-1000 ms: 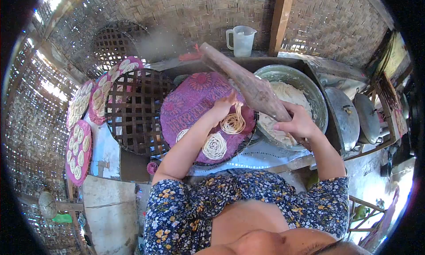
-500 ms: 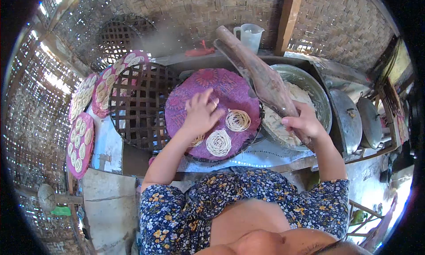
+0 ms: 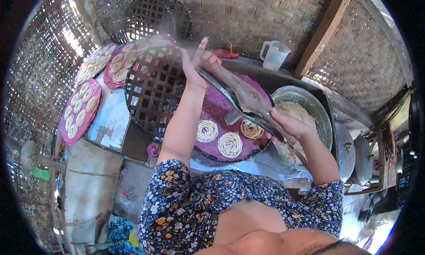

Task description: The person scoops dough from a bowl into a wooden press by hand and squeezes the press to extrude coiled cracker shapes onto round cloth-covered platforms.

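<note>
A long wooden tool (image 3: 245, 93) slants above a purple-covered round tray (image 3: 212, 103), crossing its right edge. The right hand (image 3: 290, 123) is clamped round the tool; the left hand (image 3: 197, 69) is at its upper end, grip impossible to tell. Coiled strands (image 3: 229, 145) lie toward the tray's near edge.

Wall (image 3: 261, 20): made of woven strips
Post (image 3: 324, 34): set aslant against the wall
Daylight (image 3: 71, 37): let in through the weave
Floor (image 3: 90, 199): unevenly lit, pale grey
</note>
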### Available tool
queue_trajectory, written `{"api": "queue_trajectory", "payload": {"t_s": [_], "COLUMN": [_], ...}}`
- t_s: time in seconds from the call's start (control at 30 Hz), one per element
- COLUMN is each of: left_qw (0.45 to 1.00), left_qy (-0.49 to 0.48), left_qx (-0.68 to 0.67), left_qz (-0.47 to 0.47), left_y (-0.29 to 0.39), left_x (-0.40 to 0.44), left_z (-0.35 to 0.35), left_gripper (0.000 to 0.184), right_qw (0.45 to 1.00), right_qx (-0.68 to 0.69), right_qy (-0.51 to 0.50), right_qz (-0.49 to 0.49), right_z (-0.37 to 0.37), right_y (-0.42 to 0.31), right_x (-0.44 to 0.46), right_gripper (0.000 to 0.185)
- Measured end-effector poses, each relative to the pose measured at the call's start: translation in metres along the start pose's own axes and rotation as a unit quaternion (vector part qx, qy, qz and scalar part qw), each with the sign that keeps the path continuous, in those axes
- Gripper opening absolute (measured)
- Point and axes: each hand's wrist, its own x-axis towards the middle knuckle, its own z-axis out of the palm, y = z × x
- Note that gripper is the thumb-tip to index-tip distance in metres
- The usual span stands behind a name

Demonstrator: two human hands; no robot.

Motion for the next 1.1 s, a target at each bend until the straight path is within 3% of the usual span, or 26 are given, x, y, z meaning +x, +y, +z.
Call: {"api": "queue_trajectory", "payload": {"t_s": [0.07,0.27,0.37,0.47,0.6,0.67,0.8,1.1], "left_qw": [0.998,0.996,0.995,0.992,0.997,0.999,0.999,0.991], "left_qy": [0.061,0.086,0.092,0.119,-0.031,0.000,0.034,-0.123], "left_qx": [0.010,-0.026,-0.041,0.001,-0.017,-0.016,-0.002,-0.027], "left_qz": [0.016,0.020,0.025,0.052,0.072,0.045,0.040,0.050], "left_y": [0.000,0.010,0.003,0.004,0.031,0.041,0.029,0.033], "left_x": [-0.005,-0.019,-0.026,-0.021,-0.007,-0.009,-0.027,-0.004], "left_z": [-0.007,-0.025,-0.012,0.011,0.031,0.037,0.050,0.048], "left_gripper": [0.073,0.070,0.066,0.066,0.065,0.068,0.066,0.066], "right_qw": [0.999,0.992,0.991,0.965,0.942,0.949,0.977,0.900], "right_qx": [-0.030,-0.118,-0.109,-0.231,-0.290,-0.261,-0.178,-0.357], "right_qy": [0.017,0.035,0.062,0.121,0.157,0.150,0.112,0.212], "right_qz": [0.019,0.043,0.036,-0.015,-0.068,-0.091,-0.040,-0.135], "right_z": [-0.002,0.006,0.009,0.000,0.019,0.020,0.021,0.015], "right_y": [0.001,0.000,-0.008,-0.023,-0.046,-0.036,-0.030,-0.044], "right_x": [0.016,0.026,0.001,-0.003,-0.004,-0.002,-0.023,-0.020], "right_gripper": [0.058,0.052,0.050,0.048,0.047,0.046,0.046,0.054]}}
